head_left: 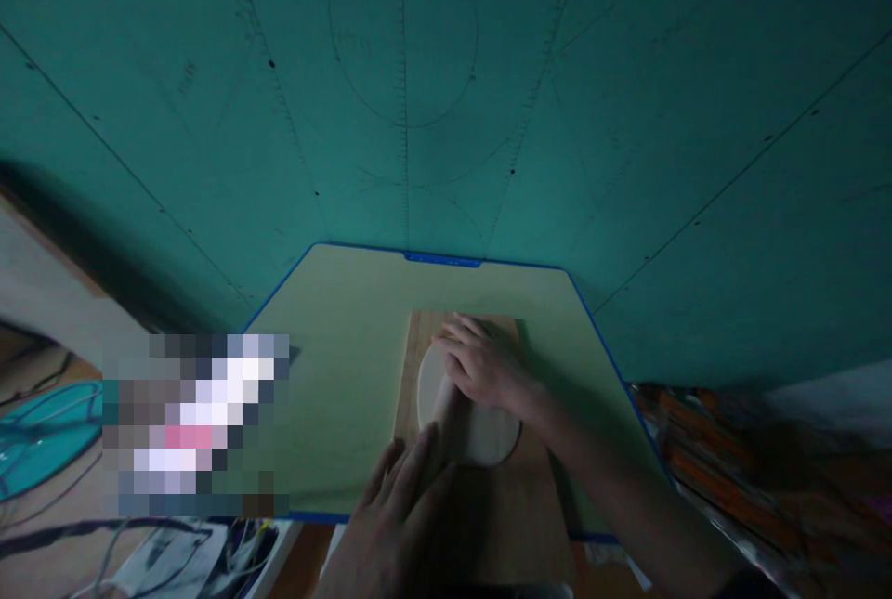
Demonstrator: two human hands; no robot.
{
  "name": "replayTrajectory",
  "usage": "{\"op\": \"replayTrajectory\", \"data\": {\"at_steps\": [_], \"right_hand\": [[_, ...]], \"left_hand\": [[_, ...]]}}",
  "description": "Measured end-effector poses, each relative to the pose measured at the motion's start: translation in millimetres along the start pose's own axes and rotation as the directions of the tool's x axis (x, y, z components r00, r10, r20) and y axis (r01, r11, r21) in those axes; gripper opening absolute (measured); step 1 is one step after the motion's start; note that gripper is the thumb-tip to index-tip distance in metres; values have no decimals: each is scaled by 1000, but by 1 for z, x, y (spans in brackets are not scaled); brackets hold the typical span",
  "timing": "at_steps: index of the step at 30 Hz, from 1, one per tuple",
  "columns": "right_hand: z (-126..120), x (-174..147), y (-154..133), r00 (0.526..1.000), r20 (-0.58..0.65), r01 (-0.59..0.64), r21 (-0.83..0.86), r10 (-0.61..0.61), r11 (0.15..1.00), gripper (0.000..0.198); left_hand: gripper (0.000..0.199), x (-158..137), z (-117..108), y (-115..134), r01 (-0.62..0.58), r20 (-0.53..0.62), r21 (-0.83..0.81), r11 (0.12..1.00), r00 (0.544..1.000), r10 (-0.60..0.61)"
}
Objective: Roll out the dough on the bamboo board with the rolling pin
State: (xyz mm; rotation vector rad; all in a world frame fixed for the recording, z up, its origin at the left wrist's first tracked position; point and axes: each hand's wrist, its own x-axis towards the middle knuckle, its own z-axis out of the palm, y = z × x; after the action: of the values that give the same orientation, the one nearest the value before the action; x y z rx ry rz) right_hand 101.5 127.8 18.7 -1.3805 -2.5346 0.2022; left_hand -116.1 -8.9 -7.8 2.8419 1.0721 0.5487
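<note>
Head view shows me the pale round dough [496, 434] lying flat on a wooden board [508, 525], which seems placed to keep it off the green counter [334, 348]. The left hand [399, 499] and right hand [482, 367] cover opposite ends of what looks like a rolling pin [444, 406], likely to balance pressure; whether their fingers [456, 344] clamp it, I can't tell.

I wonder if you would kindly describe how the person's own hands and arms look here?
The left hand and right hand show no gloves. The right forearm is uncovered, with no watch or band visible, and a dark sleeve shows near the bottom edge. The left forearm is out of frame.
</note>
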Motion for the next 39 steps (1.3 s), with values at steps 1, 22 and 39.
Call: {"op": "replayTrajectory", "data": {"at_steps": [1,22,39], "right_hand": [[0,2,-2,1000,1,0,1,0,1000,41],[6,-5,-21,985,-37,169,50,-167,984,37],[8,-15,38,988,42,-152,168,147,974,56]], "left_hand": [[61,0,-2,0,10,7,-11,1000,1000,-10],[57,0,3,6,61,-24,2,998,998,-61],[31,62,37,71,-252,-147,-176,952,963,228]]}}
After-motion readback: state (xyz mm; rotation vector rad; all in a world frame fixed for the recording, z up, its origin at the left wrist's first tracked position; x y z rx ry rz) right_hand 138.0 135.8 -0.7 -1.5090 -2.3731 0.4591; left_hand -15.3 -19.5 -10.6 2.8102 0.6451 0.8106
